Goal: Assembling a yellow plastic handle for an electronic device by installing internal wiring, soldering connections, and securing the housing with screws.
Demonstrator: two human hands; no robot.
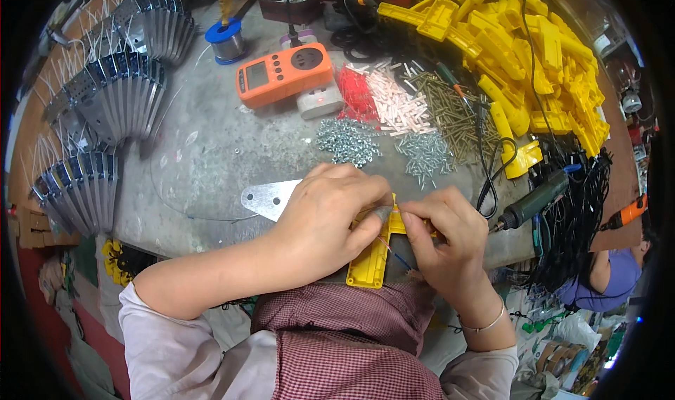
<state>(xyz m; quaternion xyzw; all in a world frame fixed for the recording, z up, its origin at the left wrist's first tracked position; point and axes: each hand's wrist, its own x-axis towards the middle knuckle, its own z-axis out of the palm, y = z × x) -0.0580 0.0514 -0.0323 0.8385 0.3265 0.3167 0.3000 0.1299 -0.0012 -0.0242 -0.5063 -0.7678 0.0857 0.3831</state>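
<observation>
A yellow plastic housing (367, 268) lies at the table's near edge, in front of my body. My left hand (327, 221) is closed at its upper part, fingers curled over it. A flat silver metal plate (266, 199) with round holes sticks out to the left from beneath that hand. My right hand (450, 235) is closed too, thumb and forefinger pinched at the housing's upper right; what they grip is too small to make out. A thin wire (399, 258) with a dark end runs beside the housing between my hands.
Screws (425, 154), nuts (344, 141), brass-coloured screws (450, 112) and pale sleeves (401, 101) lie in piles beyond my hands. An orange meter (285, 74) stands behind. Yellow housings (524, 41) heap far right, a dark power screwdriver (538, 200) nearer. Metal plates (116, 98) fan out left.
</observation>
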